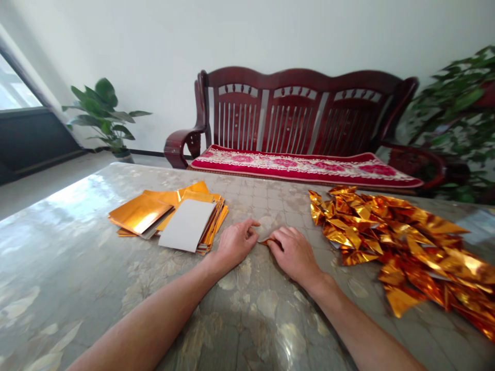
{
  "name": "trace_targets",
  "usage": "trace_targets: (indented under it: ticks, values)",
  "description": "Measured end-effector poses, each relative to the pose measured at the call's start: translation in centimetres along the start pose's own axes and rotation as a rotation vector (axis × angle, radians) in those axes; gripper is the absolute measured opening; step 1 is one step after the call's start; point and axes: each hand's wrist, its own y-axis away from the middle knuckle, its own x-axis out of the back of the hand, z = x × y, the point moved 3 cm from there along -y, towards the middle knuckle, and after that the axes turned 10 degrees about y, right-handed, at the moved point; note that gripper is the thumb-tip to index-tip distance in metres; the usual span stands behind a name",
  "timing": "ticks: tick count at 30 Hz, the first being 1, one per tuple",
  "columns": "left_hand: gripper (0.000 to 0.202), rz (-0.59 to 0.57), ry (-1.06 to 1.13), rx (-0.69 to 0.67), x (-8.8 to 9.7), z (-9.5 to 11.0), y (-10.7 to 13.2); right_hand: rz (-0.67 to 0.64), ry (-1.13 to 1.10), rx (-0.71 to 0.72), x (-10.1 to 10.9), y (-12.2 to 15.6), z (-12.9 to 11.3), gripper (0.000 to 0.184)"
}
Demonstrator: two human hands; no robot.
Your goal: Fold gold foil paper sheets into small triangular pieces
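Note:
My right hand point(296, 253) pinches a small piece of folded gold foil paper point(266, 241) low over the table, and most of the piece is hidden behind the fingers. Just left of its pointed tip is my left hand point(237, 239), its index finger stretched out and apart from the thumb. Whether the left thumb touches the tip I cannot tell. Beside my left hand lies a loose stack of flat gold foil sheets point(143, 211), with one sheet's grey back point(187, 224) facing up. To the right spreads a heap of folded gold foil pieces point(410, 232).
A glossy patterned cover lies over the table point(96, 288). Behind it stands a dark red wooden bench point(294, 113) with a red floral seat mat point(286, 164). Potted plants point(102, 116) stand at both sides, and a clear plastic item point(477, 226) lies at the right edge.

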Motion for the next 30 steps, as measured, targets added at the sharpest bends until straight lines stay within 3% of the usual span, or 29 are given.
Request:
trace_targets:
  ticks: [9, 13, 30]
  values:
    - [0.036, 0.052, 0.068, -0.007, 0.1, -0.4, 0.2, 0.002, 0.018, -0.042, -0.1, -0.1, -0.1, 0.015]
    - [0.026, 0.101, 0.026, -0.054, 0.3, -0.6, 0.9, 0.002, -0.011, -0.037, -0.1, -0.1, 0.0, 0.014]
    - [0.029, 0.062, -0.151, -0.099, 0.8, -0.2, 1.6, -0.042, -0.045, -0.064, -0.3, -0.2, 0.2, 0.016]
